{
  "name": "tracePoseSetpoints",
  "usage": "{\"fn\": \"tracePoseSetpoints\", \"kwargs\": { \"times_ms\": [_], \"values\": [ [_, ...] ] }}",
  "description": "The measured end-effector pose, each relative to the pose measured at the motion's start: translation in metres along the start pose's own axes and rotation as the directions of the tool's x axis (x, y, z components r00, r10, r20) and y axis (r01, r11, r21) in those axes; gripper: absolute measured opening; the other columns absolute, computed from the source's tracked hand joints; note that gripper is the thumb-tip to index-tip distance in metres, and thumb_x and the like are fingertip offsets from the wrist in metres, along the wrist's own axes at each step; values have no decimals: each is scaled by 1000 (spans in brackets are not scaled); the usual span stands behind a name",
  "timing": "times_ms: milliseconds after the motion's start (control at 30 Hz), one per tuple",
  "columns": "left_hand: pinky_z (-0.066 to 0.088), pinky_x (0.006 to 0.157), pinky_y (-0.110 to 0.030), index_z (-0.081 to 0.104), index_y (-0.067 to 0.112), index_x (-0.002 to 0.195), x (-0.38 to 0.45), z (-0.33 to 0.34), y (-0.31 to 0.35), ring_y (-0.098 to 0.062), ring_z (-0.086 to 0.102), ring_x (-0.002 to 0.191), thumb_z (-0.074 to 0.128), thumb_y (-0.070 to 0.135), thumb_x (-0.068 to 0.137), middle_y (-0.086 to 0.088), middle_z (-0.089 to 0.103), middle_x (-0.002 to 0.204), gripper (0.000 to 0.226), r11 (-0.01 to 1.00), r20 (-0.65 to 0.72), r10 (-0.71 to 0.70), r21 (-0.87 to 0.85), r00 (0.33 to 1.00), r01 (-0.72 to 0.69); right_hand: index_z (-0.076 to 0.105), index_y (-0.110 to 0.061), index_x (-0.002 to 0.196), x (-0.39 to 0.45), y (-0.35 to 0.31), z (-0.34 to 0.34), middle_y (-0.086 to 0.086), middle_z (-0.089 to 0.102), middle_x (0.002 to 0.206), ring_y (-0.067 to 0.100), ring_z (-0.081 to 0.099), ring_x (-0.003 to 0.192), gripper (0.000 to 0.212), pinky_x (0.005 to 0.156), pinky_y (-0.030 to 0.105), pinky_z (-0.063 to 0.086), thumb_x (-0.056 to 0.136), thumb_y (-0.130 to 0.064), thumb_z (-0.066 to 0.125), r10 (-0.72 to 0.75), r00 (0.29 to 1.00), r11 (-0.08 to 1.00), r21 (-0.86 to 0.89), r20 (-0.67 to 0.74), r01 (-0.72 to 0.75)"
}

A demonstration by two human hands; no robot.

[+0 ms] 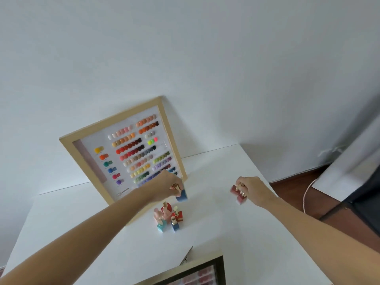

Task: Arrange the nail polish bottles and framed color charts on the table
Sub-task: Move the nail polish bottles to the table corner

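Five small nail polish bottles (167, 218) with gold caps stand bunched mid-table: we count pink, two red, teal and blue, touching or nearly so. We see a large framed color chart (123, 153) in a light wood frame leaning against the white wall at the back of the white table (226, 233), its rows of coloured swatches facing us. A second framed color chart (191, 272) with a darker inner border pokes in at the bottom edge, only partly visible. Our left hand (166, 186) reaches out, fingers curled over the gold cap of a blue bottle (182, 196) just in front of the big chart. Our right hand (251, 189), well apart to the right, grips two reddish-pink bottles (238, 194) by their caps; whether they touch the table we cannot tell.
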State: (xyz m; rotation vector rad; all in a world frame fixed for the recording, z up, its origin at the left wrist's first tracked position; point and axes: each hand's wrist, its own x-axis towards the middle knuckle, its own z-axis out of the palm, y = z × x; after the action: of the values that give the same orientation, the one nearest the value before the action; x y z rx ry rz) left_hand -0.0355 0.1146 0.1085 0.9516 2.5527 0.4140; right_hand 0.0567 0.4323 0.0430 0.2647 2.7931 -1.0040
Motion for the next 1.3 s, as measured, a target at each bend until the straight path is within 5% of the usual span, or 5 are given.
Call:
{"fn": "tracePoseSetpoints", "kwargs": {
  "times_ms": [333, 533, 667, 900, 1300],
  "values": [
    [53, 85, -37, 71, 13, 100, 109, 51, 83, -22, 62, 98, 66, 18, 84, -6, 67, 107, 17, 993, 114, 120, 1, 986, -121, 52, -2, 79, -17, 65, -38, 1, 68, 76, 21, 67, 54, 19, 48, 8, 42, 90, 5, 38, 145, 988, 989, 48, -51, -142],
    [52, 85, -36, 70, 9, 102, 161, 79, 116, -25, 61, 100, 66, 12, 84, -11, 67, 108, 19, 990, 162, 142, -42, 976, -137, 51, -2, 81, -3, 88, -40, 13, 70, 88, 30, 71, 58, 21, 67, 48, 60, 87, 6, 33, 188, 982, 978, 101, -23, -184],
    [52, 86, -36, 70, 9, 105, 187, 98, 131, -26, 60, 104, 65, 10, 84, -11, 65, 111, 21, 991, 179, 132, -48, 975, -125, 56, -6, 86, 9, 96, -39, 3, 69, 85, 21, 71, 58, 20, 54, 29, 53, 87, 5, 39, 205, 977, 978, -13, -60, -206],
    [52, 86, -36, 68, 8, 110, 221, 120, 151, -27, 59, 105, 60, 8, 87, -10, 66, 113, 25, 990, 198, 138, -10, 971, -138, 58, -7, 101, 24, 103, -38, 14, 65, 97, 31, 66, 82, 19, 75, 43, 56, 84, 2, 55, 175, 983, 962, -200, -63, -184],
    [52, 76, -34, 70, 5, 99, 240, 139, 171, -29, 61, 91, 54, 0, 83, -12, 65, 99, 23, 996, 199, 62, 56, 978, -74, 58, -12, 113, 28, 123, -28, 12, 67, 93, 29, 64, 77, 23, 67, 36, 53, 93, -7, 47, 109, 980, 983, -127, -167, -130]
  ]
}}
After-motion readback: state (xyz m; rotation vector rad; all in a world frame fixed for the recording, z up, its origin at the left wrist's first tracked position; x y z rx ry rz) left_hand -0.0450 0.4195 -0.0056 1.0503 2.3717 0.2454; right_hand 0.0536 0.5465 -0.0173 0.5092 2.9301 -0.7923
